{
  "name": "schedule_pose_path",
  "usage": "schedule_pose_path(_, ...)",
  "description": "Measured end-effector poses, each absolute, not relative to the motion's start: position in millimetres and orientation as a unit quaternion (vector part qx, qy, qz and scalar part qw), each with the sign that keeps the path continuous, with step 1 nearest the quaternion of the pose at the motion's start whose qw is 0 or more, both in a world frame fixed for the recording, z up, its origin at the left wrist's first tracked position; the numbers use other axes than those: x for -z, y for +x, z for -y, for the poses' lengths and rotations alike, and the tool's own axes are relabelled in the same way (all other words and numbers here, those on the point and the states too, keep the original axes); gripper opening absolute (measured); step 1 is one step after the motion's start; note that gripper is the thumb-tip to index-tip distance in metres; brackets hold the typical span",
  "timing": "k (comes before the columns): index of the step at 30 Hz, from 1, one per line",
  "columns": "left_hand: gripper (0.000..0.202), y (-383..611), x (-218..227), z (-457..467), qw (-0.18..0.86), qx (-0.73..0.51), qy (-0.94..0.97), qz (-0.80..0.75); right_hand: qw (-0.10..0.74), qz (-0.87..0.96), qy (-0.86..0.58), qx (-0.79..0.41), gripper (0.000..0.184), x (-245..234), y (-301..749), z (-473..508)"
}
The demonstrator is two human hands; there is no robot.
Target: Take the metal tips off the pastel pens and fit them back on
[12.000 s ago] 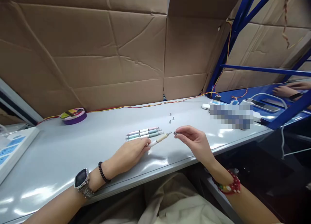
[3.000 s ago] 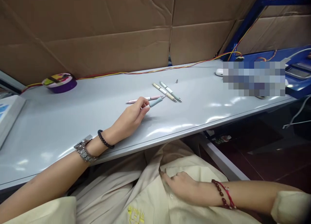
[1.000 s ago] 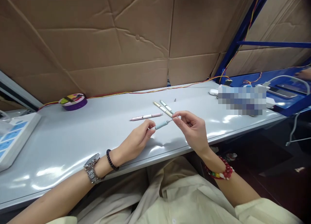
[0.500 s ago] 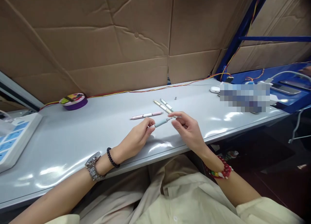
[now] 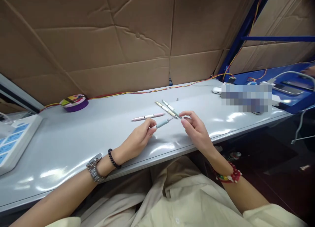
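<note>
My left hand (image 5: 141, 135) pinches a light blue pen (image 5: 162, 123) between thumb and fingers, its narrow metallic end pointing right. My right hand (image 5: 195, 128) is to the right of that end, apart from it, with thumb and forefinger closed together. What lies between those fingertips, if anything, is too small to make out. Behind the hands, a cream pen (image 5: 166, 109) and a pale green pen (image 5: 168, 105) lie slanted side by side, the green one's near end by my right fingertips. A pink pen (image 5: 148, 117) rests just beyond my left hand.
A small grey cone-shaped piece (image 5: 177, 99) stands farther back on the table (image 5: 110, 128). A purple round container (image 5: 74, 103) sits at the back left, a white box with blue labels (image 5: 17, 141) at far left. Cables (image 5: 137, 92) run along the cardboard (image 5: 110, 56).
My right hand has moved a little to the right, away from the light blue pen's end. My left hand and its pen have stayed nearly in place.
</note>
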State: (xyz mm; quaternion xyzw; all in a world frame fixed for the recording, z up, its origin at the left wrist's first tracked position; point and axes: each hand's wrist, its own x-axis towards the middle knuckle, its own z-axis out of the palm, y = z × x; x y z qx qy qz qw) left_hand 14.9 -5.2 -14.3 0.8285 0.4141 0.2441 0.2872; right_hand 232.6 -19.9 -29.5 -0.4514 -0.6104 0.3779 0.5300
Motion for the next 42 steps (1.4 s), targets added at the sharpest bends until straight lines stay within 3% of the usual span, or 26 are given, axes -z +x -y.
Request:
schedule_pose_path(8,0.019,15,15,5,0.279,-0.233,0.841,-0.401,0.562,0.634,-0.45,-0.283,0.013,27,221,21)
schedule_pose_path(16,0.019,15,16,5,0.256,-0.235,0.846,-0.404,0.596,0.551,-0.433,-0.392,0.012,39,231,15)
schedule_pose_path(27,0.019,13,18,3,0.245,-0.223,0.85,-0.41,0.517,0.622,-0.509,-0.293,0.017,49,238,13)
schedule_pose_path(30,0.019,14,18,2,0.243,-0.22,0.852,-0.408,0.512,0.631,-0.473,-0.34,0.015,48,238,12)
schedule_pose_path(36,0.019,14,19,1,0.245,-0.211,0.852,-0.412,0.492,0.612,-0.453,-0.422,0.033,44,236,15)
schedule_pose_path(42,0.019,14,17,2,0.244,-0.203,0.851,-0.418,0.465,0.651,-0.514,-0.31,0.019,42,236,17)
